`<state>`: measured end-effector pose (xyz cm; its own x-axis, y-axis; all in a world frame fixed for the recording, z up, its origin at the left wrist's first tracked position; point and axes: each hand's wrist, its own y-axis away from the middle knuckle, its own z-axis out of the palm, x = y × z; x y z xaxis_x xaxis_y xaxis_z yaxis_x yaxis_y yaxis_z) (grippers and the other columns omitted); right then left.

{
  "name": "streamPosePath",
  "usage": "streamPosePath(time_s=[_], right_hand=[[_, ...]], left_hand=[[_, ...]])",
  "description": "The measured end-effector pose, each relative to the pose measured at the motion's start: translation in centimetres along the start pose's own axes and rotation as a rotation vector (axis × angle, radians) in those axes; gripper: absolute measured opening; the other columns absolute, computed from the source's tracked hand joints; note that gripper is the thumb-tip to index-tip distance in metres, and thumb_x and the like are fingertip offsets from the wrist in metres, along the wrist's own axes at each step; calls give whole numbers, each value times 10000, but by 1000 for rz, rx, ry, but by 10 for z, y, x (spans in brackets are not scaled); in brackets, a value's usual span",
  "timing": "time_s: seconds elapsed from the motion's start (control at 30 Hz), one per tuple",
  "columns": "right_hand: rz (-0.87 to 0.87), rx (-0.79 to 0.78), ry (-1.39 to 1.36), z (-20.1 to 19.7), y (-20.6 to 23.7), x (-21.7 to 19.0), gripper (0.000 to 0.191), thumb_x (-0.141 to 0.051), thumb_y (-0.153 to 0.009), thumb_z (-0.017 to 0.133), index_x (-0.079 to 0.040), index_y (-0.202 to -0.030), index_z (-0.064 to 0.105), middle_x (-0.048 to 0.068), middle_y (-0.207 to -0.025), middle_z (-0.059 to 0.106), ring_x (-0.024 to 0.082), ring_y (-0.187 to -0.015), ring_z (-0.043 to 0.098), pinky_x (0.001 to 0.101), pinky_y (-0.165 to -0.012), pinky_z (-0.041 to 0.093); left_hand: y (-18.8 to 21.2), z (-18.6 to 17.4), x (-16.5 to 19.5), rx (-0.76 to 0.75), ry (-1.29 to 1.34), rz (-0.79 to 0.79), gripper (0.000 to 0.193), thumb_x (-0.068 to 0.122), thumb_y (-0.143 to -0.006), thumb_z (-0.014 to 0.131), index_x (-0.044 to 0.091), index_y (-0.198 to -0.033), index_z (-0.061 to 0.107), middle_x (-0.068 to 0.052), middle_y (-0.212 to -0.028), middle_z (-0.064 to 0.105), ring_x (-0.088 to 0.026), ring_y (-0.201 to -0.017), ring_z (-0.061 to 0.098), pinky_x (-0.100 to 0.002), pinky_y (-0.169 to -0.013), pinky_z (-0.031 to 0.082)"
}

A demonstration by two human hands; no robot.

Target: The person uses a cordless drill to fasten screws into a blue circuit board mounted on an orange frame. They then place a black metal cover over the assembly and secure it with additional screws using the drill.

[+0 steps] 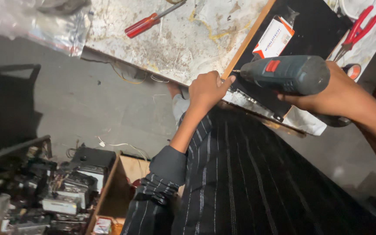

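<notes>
Partly hidden behind right hand [327, 93]: drill [290, 74] grip; left hand [207, 89] on panel [244, 43].

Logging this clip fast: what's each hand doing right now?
Left hand: closed, fingers pressed on the wooden edge of the black board, at the drill's tip.
Right hand: closed, holding the dark cordless drill.

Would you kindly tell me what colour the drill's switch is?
Red, on the dark grey-green drill held in the right hand; seen in the head view.
</notes>
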<state>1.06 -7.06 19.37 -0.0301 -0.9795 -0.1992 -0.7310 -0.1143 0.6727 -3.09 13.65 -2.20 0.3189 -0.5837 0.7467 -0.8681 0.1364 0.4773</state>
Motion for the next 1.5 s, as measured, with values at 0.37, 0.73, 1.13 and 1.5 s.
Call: streamPosePath(time_s=[0.37, 0.73, 1.13, 1.5], right_hand=[[-127, -58, 54, -7, -14, 24, 413, -292, -708, 863, -81, -1045, 749, 97, -774, 766, 226, -690, 764, 390, -714, 605], [-100, -88, 58, -11, -18, 23, 390, -255, -667, 876, -37, -952, 724, 151, -732, 756, 286, -661, 759, 400, -676, 595], [-151, -58, 263, -14, -21, 16, 280, -208, -705, 837, 12, -783, 681, 201, -682, 695, 378, -637, 709, 463, -635, 559], [-88, -81, 278, -16, -22, 16, 269, -191, -707, 815, 34, -735, 671, 187, -664, 704, 357, -613, 728, 447, -631, 583]], left_hand=[[19, 43, 26, 334, 267, -121, 526, 521, -804, 769, 8, -698, 723, -222, -672, 685, -425, -716, 701, -509, -659, 555], [21, 46, 24, 360, 290, -80, 510, 501, -813, 759, -8, -840, 754, -212, -720, 712, -420, -738, 718, -503, -674, 561], [20, 46, 24, 377, 248, -80, 517, 499, -807, 769, -4, -923, 772, -224, -737, 716, -420, -751, 722, -498, -685, 572], [20, 44, 24, 386, 245, -58, 515, 504, -810, 764, -5, -887, 759, -219, -720, 717, -422, -738, 726, -498, -677, 573]])
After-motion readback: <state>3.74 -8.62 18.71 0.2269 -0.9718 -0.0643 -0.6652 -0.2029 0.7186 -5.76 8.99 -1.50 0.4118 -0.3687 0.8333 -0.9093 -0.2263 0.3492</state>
